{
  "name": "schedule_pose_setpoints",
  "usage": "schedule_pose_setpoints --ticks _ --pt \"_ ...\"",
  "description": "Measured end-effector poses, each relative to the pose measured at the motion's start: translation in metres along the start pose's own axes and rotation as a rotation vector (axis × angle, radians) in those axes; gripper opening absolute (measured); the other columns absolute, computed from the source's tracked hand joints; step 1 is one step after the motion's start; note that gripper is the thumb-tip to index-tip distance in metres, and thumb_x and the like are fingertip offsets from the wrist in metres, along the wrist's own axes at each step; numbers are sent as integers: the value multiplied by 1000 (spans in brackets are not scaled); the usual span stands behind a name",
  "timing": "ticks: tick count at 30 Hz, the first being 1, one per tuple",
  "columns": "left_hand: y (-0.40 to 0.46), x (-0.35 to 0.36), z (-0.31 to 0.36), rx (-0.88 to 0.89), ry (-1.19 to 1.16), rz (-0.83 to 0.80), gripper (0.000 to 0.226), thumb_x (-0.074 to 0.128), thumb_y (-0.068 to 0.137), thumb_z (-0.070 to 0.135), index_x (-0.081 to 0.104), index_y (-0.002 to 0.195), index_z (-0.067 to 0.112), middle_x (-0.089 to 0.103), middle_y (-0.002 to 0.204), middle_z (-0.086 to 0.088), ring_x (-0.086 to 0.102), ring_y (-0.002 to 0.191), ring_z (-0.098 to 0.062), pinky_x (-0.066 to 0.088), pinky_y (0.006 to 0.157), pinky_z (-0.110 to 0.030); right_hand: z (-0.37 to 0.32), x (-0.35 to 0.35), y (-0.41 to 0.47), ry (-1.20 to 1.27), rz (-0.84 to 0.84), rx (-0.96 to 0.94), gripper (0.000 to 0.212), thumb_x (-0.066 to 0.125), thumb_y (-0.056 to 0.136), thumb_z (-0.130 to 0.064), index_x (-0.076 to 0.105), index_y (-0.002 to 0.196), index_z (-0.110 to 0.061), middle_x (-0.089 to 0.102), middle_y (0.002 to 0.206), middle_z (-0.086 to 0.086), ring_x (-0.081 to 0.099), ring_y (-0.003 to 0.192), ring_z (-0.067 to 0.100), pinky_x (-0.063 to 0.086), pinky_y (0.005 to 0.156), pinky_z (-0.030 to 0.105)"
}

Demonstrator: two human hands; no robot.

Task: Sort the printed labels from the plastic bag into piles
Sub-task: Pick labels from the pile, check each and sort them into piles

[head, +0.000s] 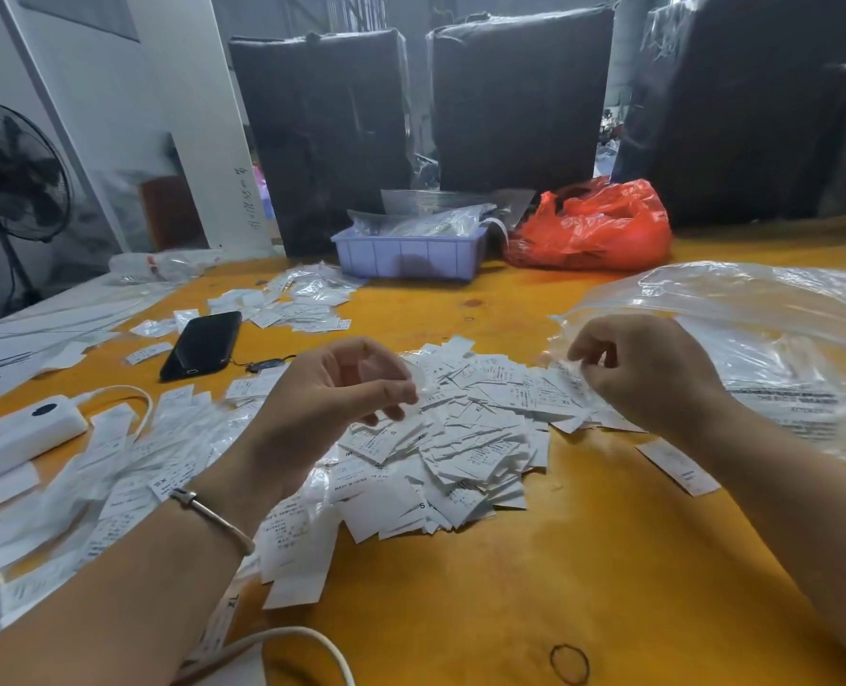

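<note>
My left hand (334, 388) pinches a small clear sleeve above the heap of printed labels (450, 438); my right hand (646, 373) grips the plastic bag (757, 339) beside it. A careless tug could scatter unsorted sizes together.

A yellow table (534, 561) is carrying a labels heap (460, 438), with a phone (202, 345) lying left of it.

We see small white printed labels (465, 438) heaped loose mid-desk, some marked S or XL, overlapping at all angles. The clear, crumpled bag (757, 349) lies at their right, touching them.
</note>
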State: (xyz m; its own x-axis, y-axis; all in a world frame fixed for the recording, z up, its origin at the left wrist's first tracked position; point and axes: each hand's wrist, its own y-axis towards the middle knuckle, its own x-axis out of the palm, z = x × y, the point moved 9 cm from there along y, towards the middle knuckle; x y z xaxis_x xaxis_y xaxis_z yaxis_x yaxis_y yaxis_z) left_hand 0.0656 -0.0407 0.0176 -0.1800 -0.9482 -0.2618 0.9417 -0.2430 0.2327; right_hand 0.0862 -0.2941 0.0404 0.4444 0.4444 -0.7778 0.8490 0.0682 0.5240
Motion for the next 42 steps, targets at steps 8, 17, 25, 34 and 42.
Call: schedule_pose_setpoints --ticks 8,17,25,34,42 --pt "1 1 -4 -6 46 -4 28 74 70 40 78 80 14 68 73 -5 56 65 -10 49 61 -18 -2 43 -5 -119 -275 -129 45 71 76 -51 65 115 -29 61 114 -13 45 110 13 40 88 32" --pt "-1 10 -4 4 95 -57 22 75 71 29 76 86 12 72 75 -6 64 66 -16 53 64 -24 -6 51 -2 -166 -268 -195 15 66 85 -45 72 93 -34 67 102 -8 54 99 15 31 82 26" --pt "-2 11 -4 -12 90 -58 19 75 71 28 76 85 15 72 76 -7 64 67 -17 52 68 -33 -15 39 -3 -114 -139 -289 9 66 87 -23 75 89 -22 72 88 -2 56 80 16 39 68 28" --pt "-1 12 -5 -19 97 -67 20 74 71 29 77 84 15 73 76 -9 64 66 -17 53 65 -26 -20 19 -3 118 -21 -249 8 83 71 -13 78 75 -18 59 77 -7 50 70 8 48 61 33" --pt "-1 12 -6 -19 102 -68 22 74 70 29 76 85 13 73 75 -8 64 65 -15 53 64 -24 -30 43 -10 91 -254 -295 20 78 72 -43 72 71 -24 58 73 -13 49 65 1 42 58 27"
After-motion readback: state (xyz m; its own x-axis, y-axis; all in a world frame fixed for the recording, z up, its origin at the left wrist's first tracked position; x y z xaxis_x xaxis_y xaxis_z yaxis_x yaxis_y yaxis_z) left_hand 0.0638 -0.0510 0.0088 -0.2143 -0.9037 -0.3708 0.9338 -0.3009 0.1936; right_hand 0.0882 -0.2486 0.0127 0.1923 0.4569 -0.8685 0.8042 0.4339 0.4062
